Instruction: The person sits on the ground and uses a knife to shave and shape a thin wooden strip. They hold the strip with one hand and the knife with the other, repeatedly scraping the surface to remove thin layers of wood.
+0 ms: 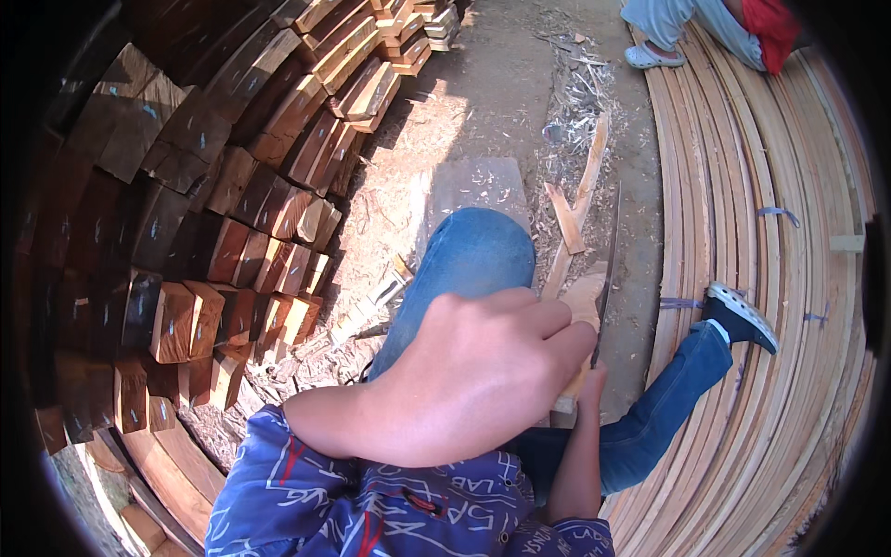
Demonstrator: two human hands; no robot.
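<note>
Tan wood [585, 295] is seen at three o'clock beside a long thin blade [613, 246], where cutting is seemingly in hand and steadying called for; left hand [506, 360] (five o'clock) curled, fingers pressed together; right hand [591, 381] (four o'clock), finger hold cannot be told.

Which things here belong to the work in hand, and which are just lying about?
In the work, it appears:
- board, beside the left hand
- thin dark blade, by the right hand; grip unclear

Lying about:
- stacked timber
- long planks
- offcut
- shavings
</note>
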